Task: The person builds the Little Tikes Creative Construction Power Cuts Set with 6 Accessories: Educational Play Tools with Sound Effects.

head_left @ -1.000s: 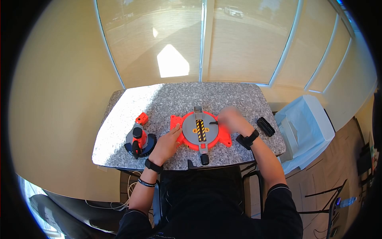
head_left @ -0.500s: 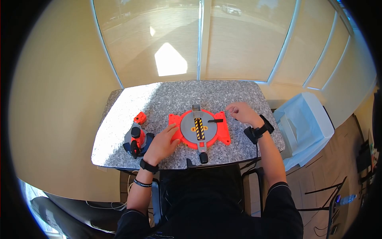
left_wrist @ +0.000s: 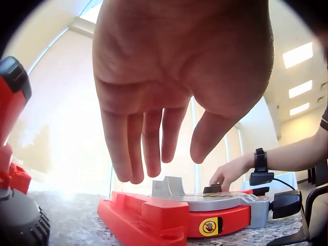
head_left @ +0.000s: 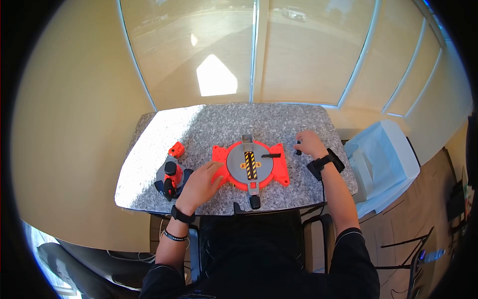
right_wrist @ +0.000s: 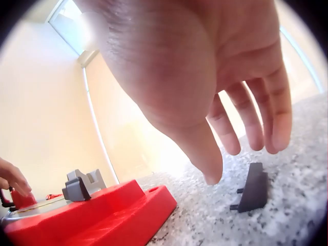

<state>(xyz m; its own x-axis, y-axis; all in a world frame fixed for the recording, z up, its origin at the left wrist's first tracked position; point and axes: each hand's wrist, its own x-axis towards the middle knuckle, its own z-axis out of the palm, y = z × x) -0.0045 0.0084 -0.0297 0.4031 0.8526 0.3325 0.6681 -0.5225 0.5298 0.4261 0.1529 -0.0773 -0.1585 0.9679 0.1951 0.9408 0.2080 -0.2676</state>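
Note:
A toy miter saw base (head_left: 279, 174) lies on the table, red with a grey round turntable (head_left: 236, 167) and a striped black-and-yellow slot. One small black piece (head_left: 271, 155) sits on the turntable's right side. My left hand (head_left: 200, 185) hovers over the base's left edge, fingers extended and holding nothing. To the right of the base, my right hand (head_left: 310, 144) is above a second black piece (right_wrist: 253, 188), which lies on the tabletop with two pegs showing. In the right wrist view its fingertips and thumb are apart from that piece.
A toy saw head (head_left: 172, 175), red and black, stands left of the base, with a small red part (head_left: 177, 149) behind it. The granite-patterned table (head_left: 219, 117) borders a window wall. A bin with a pale blue liner (head_left: 396, 164) stands at the right.
My right hand has moved off the base's right side, out to the right over the loose black piece. The left hand has drawn back slightly from the base.

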